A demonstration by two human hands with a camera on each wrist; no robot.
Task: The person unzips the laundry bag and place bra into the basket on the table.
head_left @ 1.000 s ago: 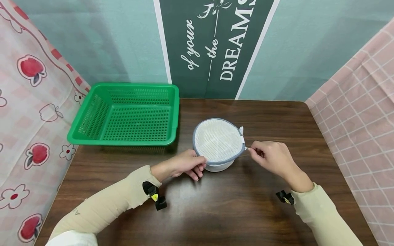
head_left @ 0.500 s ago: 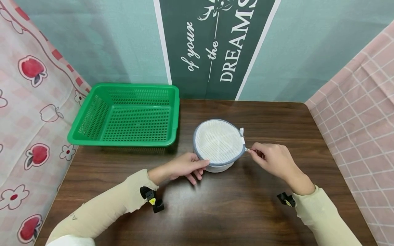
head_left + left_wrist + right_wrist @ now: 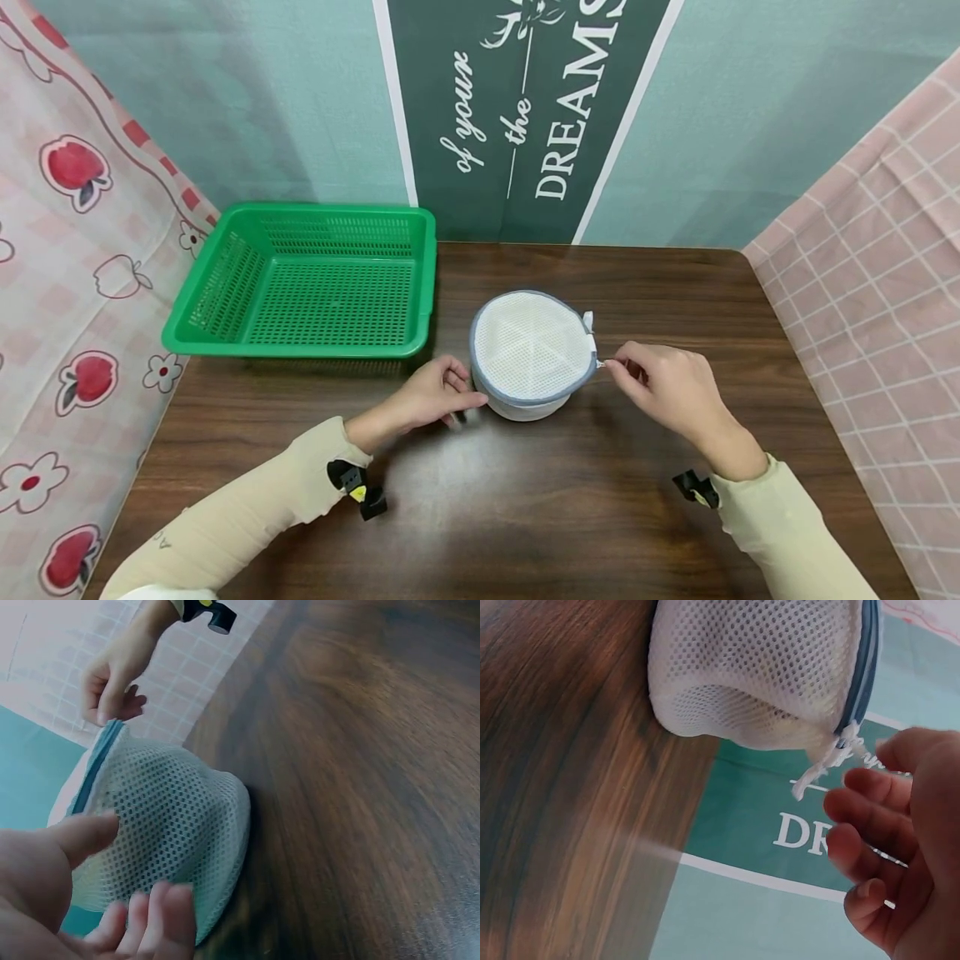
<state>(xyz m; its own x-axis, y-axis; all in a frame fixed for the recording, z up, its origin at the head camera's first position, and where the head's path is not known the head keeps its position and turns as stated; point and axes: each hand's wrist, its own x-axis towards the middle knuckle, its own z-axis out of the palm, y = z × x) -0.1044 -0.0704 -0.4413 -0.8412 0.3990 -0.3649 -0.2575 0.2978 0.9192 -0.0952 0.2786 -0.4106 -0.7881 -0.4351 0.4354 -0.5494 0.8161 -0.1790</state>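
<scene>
A round white mesh laundry bag [image 3: 532, 346] with a blue zipped rim stands upright on the wooden table, its mesh top facing up. At the bag's right side, my right hand [image 3: 667, 385] pinches the white cord [image 3: 868, 756] at the end of the blue zipper [image 3: 861, 667]. My left hand [image 3: 429, 397] is at the bag's near left side, its fingers loosely bent and spread with nothing held. In the left wrist view its thumb and fingertips are in front of the mesh wall; whether the thumb touches the rim I cannot tell. What the bag contains is hidden.
A green plastic basket [image 3: 330, 348] stands on the table [image 3: 525, 517] to the left of the bag. Cloths hang behind and on both sides, including a pink checked cloth [image 3: 885, 233] on the right.
My left hand has let go of the bag's near left rim and drawn back slightly to the left. The right hand still pinches the cord, and the bag stays nearly in place.
</scene>
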